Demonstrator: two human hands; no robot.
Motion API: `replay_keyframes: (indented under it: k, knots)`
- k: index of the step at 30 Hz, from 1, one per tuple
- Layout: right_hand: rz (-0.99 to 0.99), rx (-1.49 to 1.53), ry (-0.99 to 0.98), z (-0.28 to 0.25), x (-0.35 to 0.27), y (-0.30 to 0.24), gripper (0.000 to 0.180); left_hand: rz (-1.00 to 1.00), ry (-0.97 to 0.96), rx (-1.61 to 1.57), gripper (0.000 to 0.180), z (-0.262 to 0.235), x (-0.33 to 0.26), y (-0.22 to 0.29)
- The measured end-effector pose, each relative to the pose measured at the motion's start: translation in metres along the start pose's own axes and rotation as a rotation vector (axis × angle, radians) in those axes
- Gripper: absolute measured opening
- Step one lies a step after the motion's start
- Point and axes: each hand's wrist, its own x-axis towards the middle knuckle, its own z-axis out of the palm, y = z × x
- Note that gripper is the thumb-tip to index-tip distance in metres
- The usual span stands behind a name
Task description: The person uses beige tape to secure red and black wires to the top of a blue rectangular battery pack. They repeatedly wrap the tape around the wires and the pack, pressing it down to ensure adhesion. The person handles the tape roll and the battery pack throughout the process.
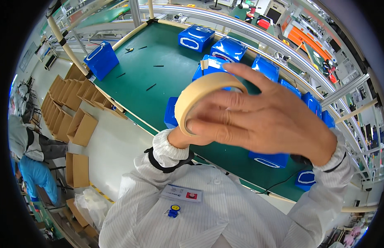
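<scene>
Close in front of me, a roll of beige masking tape (pixel 188 96) is tilted up above the bench. My right hand (pixel 262 118) is on it with its back toward me, several fingers reaching into the ring. One finger of that hand points away over the roll's top edge. My left hand (pixel 183 139) shows only near the wrist; the roll and my right hand hide its fingers. Just beyond the roll, a short pale tape piece (pixel 204 66) stands up against a blue-wrapped pack (pixel 214 63).
Several shiny blue packs (pixel 196 37) with white-outlined ovals line the far and right sides of the green bench (pixel 136 66). Another blue pack (pixel 101 60) stands at its left corner. Dark pen-like pieces (pixel 151 87) lie scattered there. Open cardboard boxes (pixel 82 126) fill the floor at left, near a person (pixel 37 173).
</scene>
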Motion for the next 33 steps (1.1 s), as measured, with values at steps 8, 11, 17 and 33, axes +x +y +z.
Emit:
replay_keyframes:
  k: [8, 11, 17, 33]
  knots:
    - [0.316, 0.147, -0.061, 0.000, -0.002, -0.026, 0.050, 0.006, 0.136, 0.146, 0.013, 0.004, -0.002, -0.006]
    - [0.284, -0.029, 0.054, 0.016, -0.008, -0.042, 0.044, 0.029, 0.240, 0.236, 0.010, 0.010, -0.003, -0.009]
    - [0.441, -0.003, 0.067, 0.019, -0.013, -0.064, 0.032, -0.237, 0.349, 0.258, 0.009, 0.009, -0.011, 0.008]
    - [0.514, 0.398, 0.237, 0.025, -0.042, -0.071, 0.039, -0.280, 0.426, 0.177, 0.017, 0.000, -0.014, 0.005]
